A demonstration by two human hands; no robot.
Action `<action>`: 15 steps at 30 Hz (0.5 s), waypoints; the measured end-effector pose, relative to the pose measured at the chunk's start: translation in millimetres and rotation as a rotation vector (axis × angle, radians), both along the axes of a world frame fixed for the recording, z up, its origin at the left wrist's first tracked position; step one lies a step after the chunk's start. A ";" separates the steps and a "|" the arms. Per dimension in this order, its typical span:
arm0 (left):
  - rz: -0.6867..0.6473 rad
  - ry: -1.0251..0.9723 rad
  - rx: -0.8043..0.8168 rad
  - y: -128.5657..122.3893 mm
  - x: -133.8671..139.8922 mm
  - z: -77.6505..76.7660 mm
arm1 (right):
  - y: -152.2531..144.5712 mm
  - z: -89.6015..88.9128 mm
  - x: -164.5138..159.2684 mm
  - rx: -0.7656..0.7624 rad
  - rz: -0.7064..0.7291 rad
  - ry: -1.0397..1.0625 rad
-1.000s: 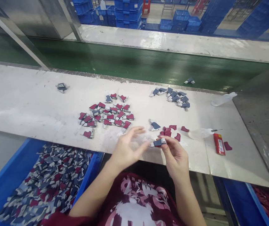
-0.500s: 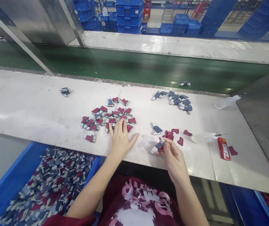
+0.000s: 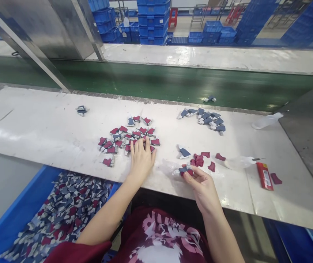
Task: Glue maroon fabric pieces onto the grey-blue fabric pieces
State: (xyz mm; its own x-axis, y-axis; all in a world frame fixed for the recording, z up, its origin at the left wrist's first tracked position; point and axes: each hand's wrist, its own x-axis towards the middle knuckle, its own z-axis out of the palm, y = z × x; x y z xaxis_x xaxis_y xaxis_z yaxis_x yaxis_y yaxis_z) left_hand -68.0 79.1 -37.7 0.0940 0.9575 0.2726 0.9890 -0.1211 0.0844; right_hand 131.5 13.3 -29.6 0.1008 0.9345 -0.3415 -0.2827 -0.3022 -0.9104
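My right hand (image 3: 202, 182) pinches a small moulded plastic part (image 3: 184, 171) between thumb and fingers, just above the bench near its front edge. The part is grey-white and dark blue, with maroon on its lower side. My left hand (image 3: 141, 159) lies over the near right edge of a cluster of maroon-faced grey parts (image 3: 111, 149). Its fingers are apart and touch the parts; the fingertips are partly hidden among them. Just beyond my right hand are a loose blue-and-white part (image 3: 184, 152) and a small heap of maroon pieces (image 3: 198, 160).
Blue-and-white parts (image 3: 206, 118) lie toward the back of the bench (image 3: 49, 131). At right are two translucent needle-tipped bottles, the nearer bottle (image 3: 240, 162) beside a red box (image 3: 264, 176). A green conveyor belt (image 3: 145, 78) runs behind. Below left stands a blue bin (image 3: 16, 193) full of parts.
My left thumb has drawn in toward its fingers over the cluster. In my right hand the part has turned, so more maroon shows. The view has shifted slightly.
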 end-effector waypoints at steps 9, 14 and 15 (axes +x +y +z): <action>-0.028 0.055 0.015 12.1 -50.0 2.2 | 5.6 6.8 2.0 0.051 -0.069 -0.088; -0.002 0.064 0.029 29.9 -95.8 -0.6 | 5.5 2.1 0.5 0.044 -0.095 -0.083; 0.013 0.072 0.041 32.7 -99.9 -0.1 | 5.4 1.1 0.1 0.041 -0.105 -0.082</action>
